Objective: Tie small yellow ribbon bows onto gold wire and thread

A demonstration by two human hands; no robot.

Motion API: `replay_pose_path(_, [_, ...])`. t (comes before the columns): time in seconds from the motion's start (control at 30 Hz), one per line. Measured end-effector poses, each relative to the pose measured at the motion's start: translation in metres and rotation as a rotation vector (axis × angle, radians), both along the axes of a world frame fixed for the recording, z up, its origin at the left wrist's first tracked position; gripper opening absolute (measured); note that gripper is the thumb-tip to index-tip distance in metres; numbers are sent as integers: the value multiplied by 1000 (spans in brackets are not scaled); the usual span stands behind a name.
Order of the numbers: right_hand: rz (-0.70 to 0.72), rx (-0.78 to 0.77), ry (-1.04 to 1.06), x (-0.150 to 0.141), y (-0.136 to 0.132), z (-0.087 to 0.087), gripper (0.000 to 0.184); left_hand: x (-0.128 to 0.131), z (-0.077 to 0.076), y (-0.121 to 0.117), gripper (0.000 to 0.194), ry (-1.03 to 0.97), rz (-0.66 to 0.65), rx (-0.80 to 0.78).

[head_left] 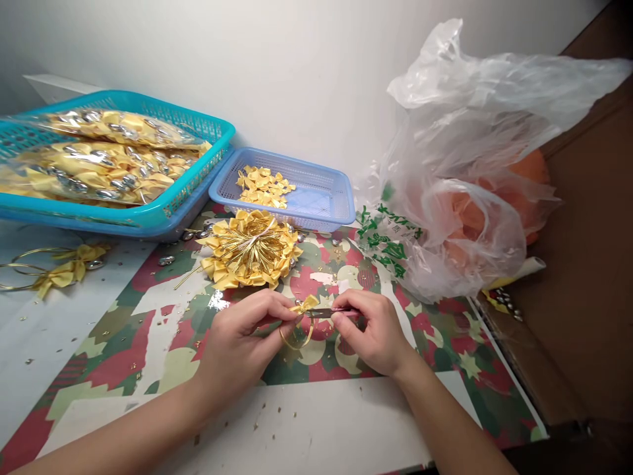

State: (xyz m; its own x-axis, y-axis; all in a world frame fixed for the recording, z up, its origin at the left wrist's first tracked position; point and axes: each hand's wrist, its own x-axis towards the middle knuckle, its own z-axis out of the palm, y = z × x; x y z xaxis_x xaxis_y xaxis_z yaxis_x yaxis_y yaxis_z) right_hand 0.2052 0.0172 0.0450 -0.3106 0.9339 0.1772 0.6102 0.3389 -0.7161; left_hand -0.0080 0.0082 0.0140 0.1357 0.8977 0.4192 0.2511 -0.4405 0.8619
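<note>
My left hand [247, 333] pinches a yellow ribbon bow [305, 303] that has a loop of gold cord [300, 344] hanging below it. My right hand [374, 330] is closed around small scissors [321, 313] with a pinkish handle. Their dark blades point left and meet the bow and cord at my left fingertips. Whether the blades touch the cord I cannot tell. Just beyond my hands lies a round bundle of yellow bows with gold cords [252, 251] gathered at its middle.
A teal basket [198, 188] with bagged bows stands at the left, beside a blue basket [326, 191] with loose bows. A crumpled plastic bag [475, 158] fills the right. Looped bows [64, 270] lie at the left; gold scraps dot the patterned table cover [445, 336].
</note>
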Motion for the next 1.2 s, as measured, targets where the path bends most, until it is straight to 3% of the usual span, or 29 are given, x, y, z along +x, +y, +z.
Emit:
replay_pose_path(0.4, [-11,48,-8,-1,-1,-1,13,0,-1,0,13,6,31,-10])
replay_pose_path(0.97, [-10,-26,116,-1,1,1,18,1,2,1,14,-88,-39,-114])
replay_pose_path(1.1, [-76,-80,209,7,7,1,12,2,2,1,13,-83,-36,-147])
replay_pose_path(1.2, [-96,-222,350,3,8,-5,26,3,4,0,11,-65,-65,-171])
